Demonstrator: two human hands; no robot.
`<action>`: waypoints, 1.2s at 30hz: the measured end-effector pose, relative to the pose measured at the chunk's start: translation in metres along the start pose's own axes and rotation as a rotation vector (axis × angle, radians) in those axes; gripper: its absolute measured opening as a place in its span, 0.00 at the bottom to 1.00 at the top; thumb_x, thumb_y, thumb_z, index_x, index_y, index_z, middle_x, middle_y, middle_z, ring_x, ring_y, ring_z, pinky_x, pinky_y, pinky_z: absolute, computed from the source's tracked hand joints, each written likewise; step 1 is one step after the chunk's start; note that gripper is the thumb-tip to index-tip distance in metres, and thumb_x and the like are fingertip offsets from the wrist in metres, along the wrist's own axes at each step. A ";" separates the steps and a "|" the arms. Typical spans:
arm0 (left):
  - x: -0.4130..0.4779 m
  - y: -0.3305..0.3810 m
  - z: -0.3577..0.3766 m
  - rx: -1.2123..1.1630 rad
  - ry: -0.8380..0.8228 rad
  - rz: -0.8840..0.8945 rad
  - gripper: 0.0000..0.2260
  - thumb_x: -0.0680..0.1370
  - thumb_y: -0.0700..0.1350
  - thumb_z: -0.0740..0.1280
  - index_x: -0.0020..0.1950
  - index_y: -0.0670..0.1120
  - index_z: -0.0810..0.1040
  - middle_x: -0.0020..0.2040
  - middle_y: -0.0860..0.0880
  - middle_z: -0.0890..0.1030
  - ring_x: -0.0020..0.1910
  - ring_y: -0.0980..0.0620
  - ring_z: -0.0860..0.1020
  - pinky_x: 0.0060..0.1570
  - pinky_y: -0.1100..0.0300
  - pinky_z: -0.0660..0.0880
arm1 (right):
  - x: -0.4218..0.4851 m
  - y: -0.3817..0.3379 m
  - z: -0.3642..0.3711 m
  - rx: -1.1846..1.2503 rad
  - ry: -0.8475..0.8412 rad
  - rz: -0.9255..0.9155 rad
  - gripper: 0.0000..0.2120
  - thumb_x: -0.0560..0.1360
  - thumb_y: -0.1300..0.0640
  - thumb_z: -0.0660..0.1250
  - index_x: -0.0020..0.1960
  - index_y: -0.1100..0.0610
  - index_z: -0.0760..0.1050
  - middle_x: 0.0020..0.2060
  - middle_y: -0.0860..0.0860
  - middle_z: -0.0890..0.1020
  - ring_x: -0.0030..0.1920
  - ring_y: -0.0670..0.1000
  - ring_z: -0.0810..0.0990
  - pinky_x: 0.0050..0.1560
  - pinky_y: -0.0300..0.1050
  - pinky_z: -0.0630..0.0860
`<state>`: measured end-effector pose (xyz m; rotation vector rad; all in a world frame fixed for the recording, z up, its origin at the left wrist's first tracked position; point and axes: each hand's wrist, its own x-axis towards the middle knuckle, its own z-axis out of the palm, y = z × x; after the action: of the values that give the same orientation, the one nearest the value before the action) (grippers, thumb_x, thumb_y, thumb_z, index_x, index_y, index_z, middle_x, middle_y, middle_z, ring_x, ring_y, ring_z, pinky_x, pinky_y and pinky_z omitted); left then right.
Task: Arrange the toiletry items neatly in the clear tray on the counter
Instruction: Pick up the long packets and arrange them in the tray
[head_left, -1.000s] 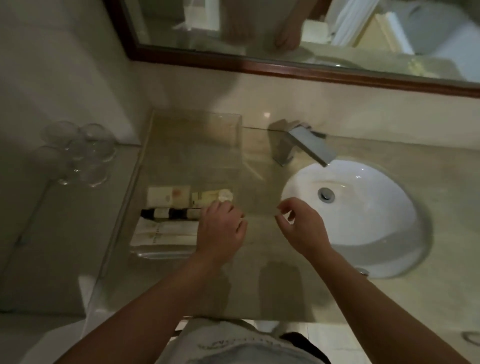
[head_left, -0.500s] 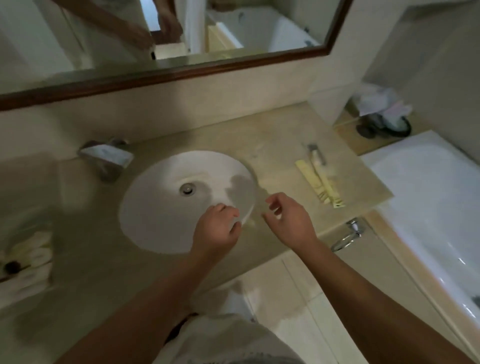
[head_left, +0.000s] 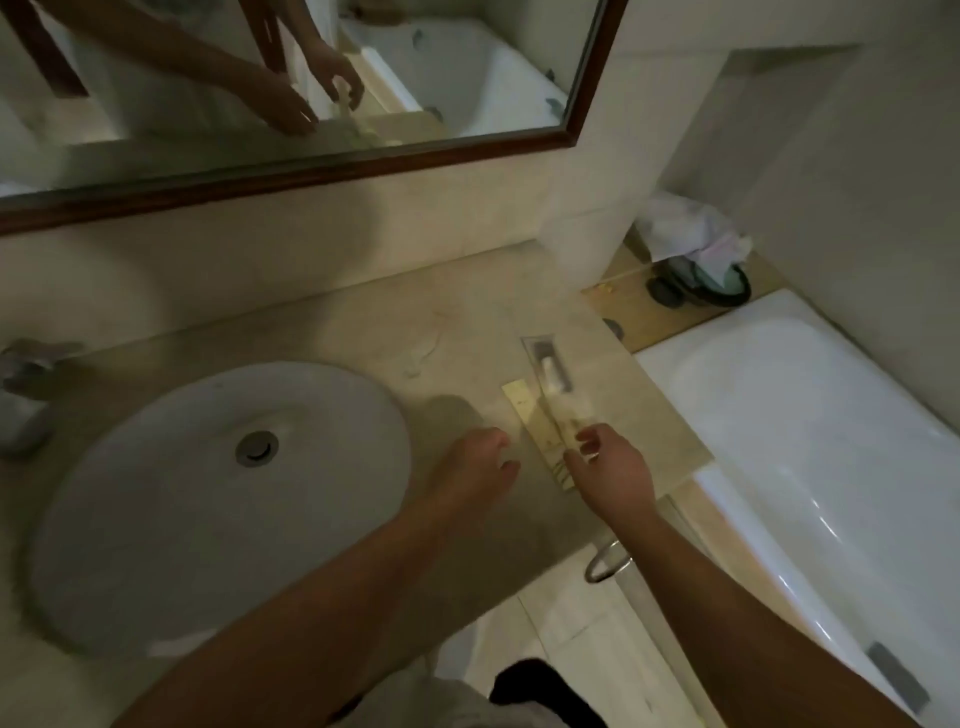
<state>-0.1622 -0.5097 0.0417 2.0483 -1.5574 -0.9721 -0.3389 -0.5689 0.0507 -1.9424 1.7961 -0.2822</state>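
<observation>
Two long toiletry packets lie side by side on the counter to the right of the sink: a flat yellow packet (head_left: 529, 422) and a clear-wrapped toothbrush packet (head_left: 549, 371). My right hand (head_left: 615, 467) is at their near ends, thumb and forefinger pinching the near end of the clear packet, which looks blurred there. My left hand (head_left: 480, 465) hovers just left of the yellow packet, fingers loosely apart and holding nothing. The clear tray is out of view, off to the left.
A white oval sink (head_left: 208, 499) fills the left of the counter (head_left: 457, 322), with the tap (head_left: 26, 384) at the left edge. A white bathtub (head_left: 810, 415) adjoins on the right. A bin with crumpled paper (head_left: 696, 260) sits behind it. A mirror (head_left: 311, 78) hangs above.
My view has swung right, from the tray past the sink to the counter's right end. Both hands moved right with it, and my right hand has reached the packets.
</observation>
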 end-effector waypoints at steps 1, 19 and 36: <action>0.010 0.005 0.004 -0.018 -0.014 -0.029 0.17 0.77 0.49 0.65 0.64 0.42 0.73 0.62 0.42 0.76 0.60 0.44 0.74 0.57 0.56 0.69 | 0.011 0.005 -0.001 -0.022 0.002 0.039 0.16 0.73 0.48 0.69 0.57 0.53 0.76 0.50 0.50 0.82 0.51 0.54 0.81 0.46 0.44 0.72; 0.118 0.089 0.087 0.133 0.172 -0.793 0.16 0.75 0.46 0.63 0.61 0.44 0.75 0.58 0.44 0.78 0.59 0.44 0.75 0.54 0.52 0.74 | 0.114 0.061 -0.011 0.014 -0.587 -0.207 0.09 0.75 0.44 0.61 0.46 0.45 0.78 0.42 0.47 0.80 0.46 0.52 0.81 0.45 0.46 0.74; -0.026 0.011 0.008 -0.745 0.604 -0.866 0.05 0.71 0.43 0.71 0.41 0.42 0.82 0.42 0.43 0.84 0.43 0.45 0.83 0.48 0.47 0.81 | 0.045 -0.053 0.011 0.209 -0.981 -0.368 0.05 0.78 0.54 0.64 0.49 0.49 0.78 0.43 0.45 0.84 0.45 0.48 0.83 0.45 0.45 0.80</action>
<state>-0.1790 -0.4875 0.0513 2.0940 0.0661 -0.8567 -0.2816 -0.6097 0.0591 -1.7634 0.7490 0.3196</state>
